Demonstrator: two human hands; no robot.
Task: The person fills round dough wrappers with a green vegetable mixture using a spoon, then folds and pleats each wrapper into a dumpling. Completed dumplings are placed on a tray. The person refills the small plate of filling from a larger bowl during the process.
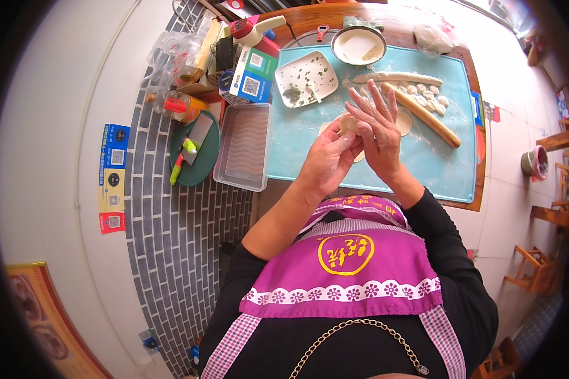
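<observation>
In front of me, my left hand (329, 154) grips a small folded piece of dough (348, 124) between thumb and fingers. Close against it is my right hand (380, 132), fingers spread and floury, its thumb by the dough's edge. Flat round dough wrappers (403, 123) lie beside and partly beneath the hands on a floured turquoise mat (308, 156). To the right, a wooden rolling pin (424, 117) rests diagonally near several small dough pieces (429, 97). Behind it stretches a dough rope (398, 77). A white square dish (313, 71) holds chopped green bits and a white spoon (314, 94).
A bowl of flour (359, 45) and a plastic bag (435, 37) stand at the back. Left are a clear plastic container (243, 142), a green round board (206, 161) carrying a knife (189, 147), a bottle (180, 106) and a printed-code stand (253, 73). Wooden stools (531, 267) line the right.
</observation>
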